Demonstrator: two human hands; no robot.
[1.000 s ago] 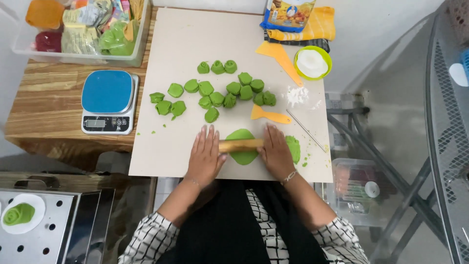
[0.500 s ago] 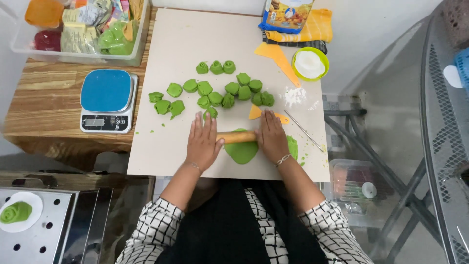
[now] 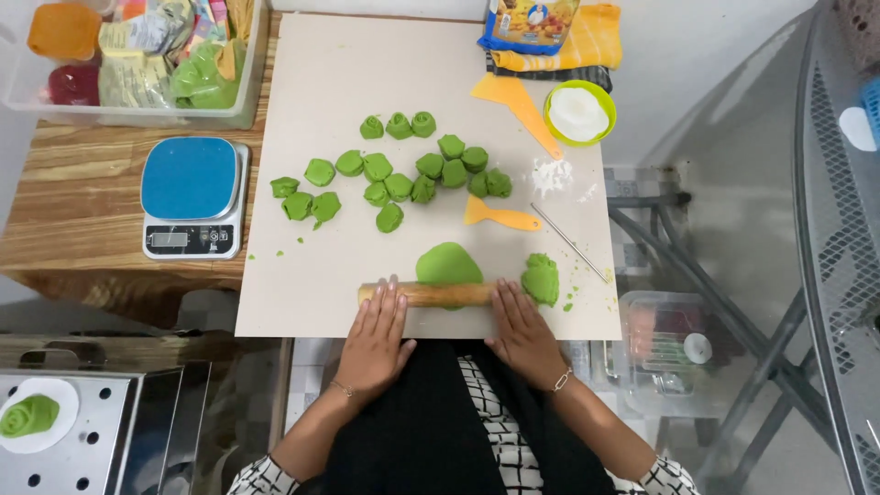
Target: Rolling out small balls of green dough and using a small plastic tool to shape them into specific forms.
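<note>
The left hand (image 3: 374, 337) lies flat, fingers spread, on one end of the wooden rolling pin (image 3: 429, 294), pressing rather than gripping. Beyond the pin the flattened green dough disc (image 3: 448, 264) lies on the beige board (image 3: 312, 275), between both hands. The right hand (image 3: 524, 334) mirrors this, open-palmed.

I wear a black apron over a black-and-white checked shirt, its sleeves pushed up past my elbows. A thin bracelet circles my left hand's (image 3: 374, 341) wrist. A chain-link bracelet circles my right hand's (image 3: 524, 332) wrist.
</note>
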